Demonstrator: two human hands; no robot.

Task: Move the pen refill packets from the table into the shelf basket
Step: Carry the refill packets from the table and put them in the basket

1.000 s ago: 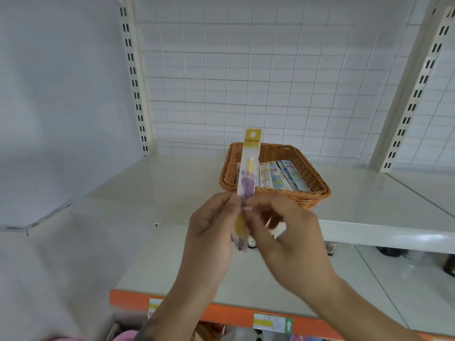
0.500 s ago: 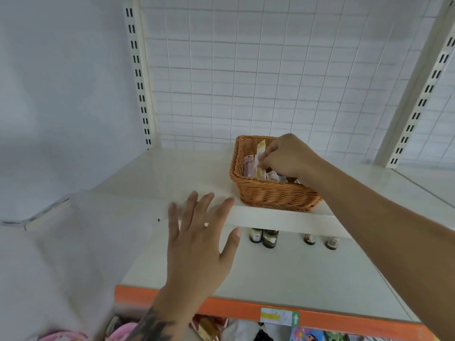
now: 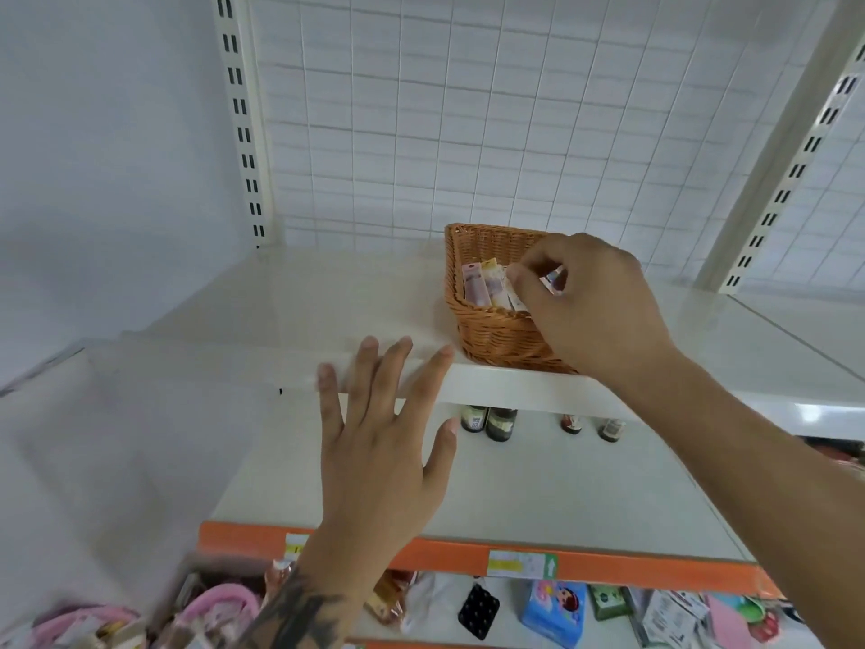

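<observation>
**shelfwatcher:** So where's everything sitting? The wicker basket (image 3: 496, 330) is right at the front edge of the upper shelf (image 3: 290, 311), with the right hand (image 3: 590, 302) reaching into it from the front. Fingers curled in, and it looks like they're pinching a packet (image 3: 552, 279), though only a little pink-and-white corner pokes out between finger and thumb.

**gridwall_guy:** And the other packets?

**shelfwatcher:** A few refill packets (image 3: 482, 285) are leaning in the basket's left half, long axis running front to back, top ends tipped up toward the back wall. They're just left of the right fingertips, basically touching distance.

**gridwall_guy:** Left hand doing anything?

**shelfwatcher:** Nope. The left hand (image 3: 379, 442) is flat with fingers spread, holding nothing, fingertips up around the shelf's front lip. Can't tell if it's actually resting on it or just hovering in front. It's well left of the basket, so the right one is the nearer by a lot.

**gridwall_guy:** What can't you see?

**shelfwatcher:** The right hand and wrist block the basket's whole right half, so no idea how full it is. The table the packets come from isn't in shot at all. The stuff under the orange rail (image 3: 655, 569) is blurry clutter, and so are the small bottles (image 3: 496, 421) on the lower shelf.
</observation>
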